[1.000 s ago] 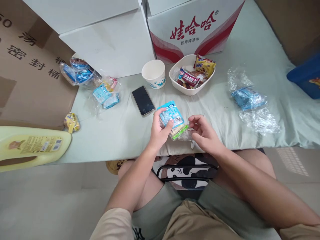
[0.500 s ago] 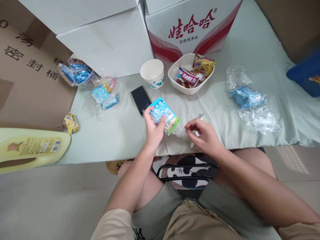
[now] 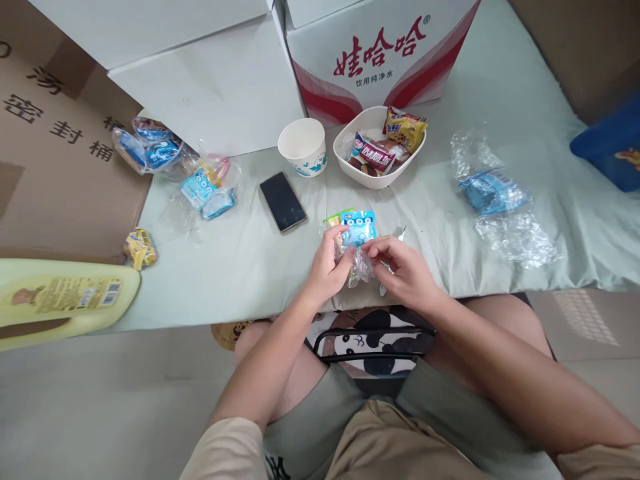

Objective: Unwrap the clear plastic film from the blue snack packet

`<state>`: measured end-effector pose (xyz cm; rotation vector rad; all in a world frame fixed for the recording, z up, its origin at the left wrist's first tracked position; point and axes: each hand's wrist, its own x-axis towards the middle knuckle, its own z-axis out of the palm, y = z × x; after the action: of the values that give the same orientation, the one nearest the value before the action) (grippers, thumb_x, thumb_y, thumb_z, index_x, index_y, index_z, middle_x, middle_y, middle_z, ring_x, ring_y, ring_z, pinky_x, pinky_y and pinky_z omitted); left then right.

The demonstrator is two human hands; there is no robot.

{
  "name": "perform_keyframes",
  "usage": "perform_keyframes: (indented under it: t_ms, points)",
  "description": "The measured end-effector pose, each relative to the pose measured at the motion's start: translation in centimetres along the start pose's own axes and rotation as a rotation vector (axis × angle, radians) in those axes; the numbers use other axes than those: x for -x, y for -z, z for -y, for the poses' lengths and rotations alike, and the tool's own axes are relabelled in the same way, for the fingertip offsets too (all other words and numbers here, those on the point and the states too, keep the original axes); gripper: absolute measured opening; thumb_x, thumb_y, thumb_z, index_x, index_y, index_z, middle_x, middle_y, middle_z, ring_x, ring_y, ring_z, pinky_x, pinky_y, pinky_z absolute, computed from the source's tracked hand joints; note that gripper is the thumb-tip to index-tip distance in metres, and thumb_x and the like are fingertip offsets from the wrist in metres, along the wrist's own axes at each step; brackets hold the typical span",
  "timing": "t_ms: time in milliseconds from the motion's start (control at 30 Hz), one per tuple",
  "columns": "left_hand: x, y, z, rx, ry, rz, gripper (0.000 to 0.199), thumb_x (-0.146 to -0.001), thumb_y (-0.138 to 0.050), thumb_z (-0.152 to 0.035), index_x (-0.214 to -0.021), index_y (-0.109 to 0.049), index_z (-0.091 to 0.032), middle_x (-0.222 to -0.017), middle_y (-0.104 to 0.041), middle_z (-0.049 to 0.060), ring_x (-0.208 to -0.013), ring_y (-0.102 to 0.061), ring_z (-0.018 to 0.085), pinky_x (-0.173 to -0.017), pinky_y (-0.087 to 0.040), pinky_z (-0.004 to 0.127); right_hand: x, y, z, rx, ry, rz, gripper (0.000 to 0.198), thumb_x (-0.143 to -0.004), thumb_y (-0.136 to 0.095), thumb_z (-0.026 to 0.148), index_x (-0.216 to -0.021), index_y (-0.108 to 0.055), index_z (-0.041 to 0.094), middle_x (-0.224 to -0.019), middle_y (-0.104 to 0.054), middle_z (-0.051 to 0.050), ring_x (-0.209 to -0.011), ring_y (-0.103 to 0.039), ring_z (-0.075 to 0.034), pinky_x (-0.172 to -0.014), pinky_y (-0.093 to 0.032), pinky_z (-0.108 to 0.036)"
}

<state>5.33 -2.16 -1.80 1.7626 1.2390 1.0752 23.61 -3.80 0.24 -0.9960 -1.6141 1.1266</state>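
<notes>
My left hand (image 3: 327, 267) is closed on the left side of a snack packet (image 3: 361, 225) with a blue label and crinkled clear wrapping, held just above the table's front part. Pale, biscuit-like contents and a green strip show at its left end. My right hand (image 3: 407, 270) has its fingers pinched at the packet's lower right corner, by the loose clear plastic. Under and behind the right hand lies a thin white object (image 3: 401, 233), mostly covered, whose kind I cannot make out.
Behind the hands are a phone (image 3: 283, 202), a paper cup (image 3: 302, 148) and a white bowl (image 3: 345, 162) of wrapped snacks. Blue packets in plastic lie left (image 3: 200, 190) and right (image 3: 493, 192). A yellow jug (image 3: 65, 293) is at left; white boxes (image 3: 210, 87) stand behind.
The snack packet has turned in my left hand and moved right, away from the phone. My hands have come closer together, the right fingers now at the packet's corner.
</notes>
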Motion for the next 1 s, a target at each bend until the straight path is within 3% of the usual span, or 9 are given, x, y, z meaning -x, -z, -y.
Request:
perform_keyframes:
  t_ms: [133, 267, 467, 733, 1000]
  points:
    - [0.1, -0.1, 0.0, -0.003, -0.021, 0.018, 0.036, -0.097, -0.052, -0.04, -0.13, -0.045, -0.026, -0.126, -0.06, 0.009, -0.113, -0.06, 0.023, -0.1, -0.048, 0.039, -0.2, 0.0, 0.2, 0.2, 0.098, -0.03, 0.012, -0.083, -0.056, 0.015, -0.089, -0.056, 0.025, -0.095, -0.066, -0.005, -0.091, -0.063, -0.021, -0.081, -0.052, -0.038]
    - [0.3, 0.0, -0.4, 0.078, -0.061, 0.108, 0.038, -0.099, -0.045, -0.048, -0.129, -0.047, -0.025, -0.127, -0.06, 0.01, -0.114, -0.06, 0.024, -0.101, -0.048, 0.041, -0.2, 0.1, 0.2, 0.281, 0.108, -0.096, 0.004, -0.085, -0.061, 0.022, -0.084, -0.057, 0.025, -0.086, -0.062, -0.003, -0.081, -0.059, -0.019, -0.072, -0.05, -0.035]
    - [0.3, 0.1, -0.9, 0.068, -0.041, 0.235, 0.053, -0.087, -0.063, -0.055, -0.128, -0.048, -0.025, -0.122, -0.063, 0.01, -0.106, -0.064, 0.026, -0.093, -0.052, 0.042, -0.1, 0.4, 0.4, 0.343, 0.097, -0.066, 0.007, -0.086, -0.059, 0.023, -0.079, -0.057, 0.024, -0.072, -0.061, -0.001, -0.069, -0.057, -0.018, -0.069, -0.046, -0.035]
    - [0.4, -0.1, -1.1, 0.003, -0.033, 0.199, 0.049, -0.084, -0.069, -0.035, -0.127, -0.048, -0.025, -0.124, -0.064, 0.009, -0.108, -0.065, 0.024, -0.092, -0.053, 0.039, -0.3, 0.6, 1.0, 0.258, 0.003, -0.172, 0.004, -0.087, -0.053, 0.022, -0.09, -0.055, 0.024, -0.084, -0.065, -0.003, -0.077, -0.059, -0.018, -0.071, -0.048, -0.035]
    - [0.4, -0.2, -1.2, -0.021, -0.019, 0.219, 0.048, -0.084, -0.068, -0.03, -0.127, -0.047, -0.025, -0.121, -0.065, 0.008, -0.103, -0.066, 0.023, -0.09, -0.053, 0.038, -0.4, 0.5, 0.3, 0.258, -0.035, -0.181, 0.017, -0.083, -0.057, 0.022, -0.101, -0.054, 0.023, -0.095, -0.062, -0.005, -0.08, -0.058, -0.019, -0.074, -0.049, -0.037]
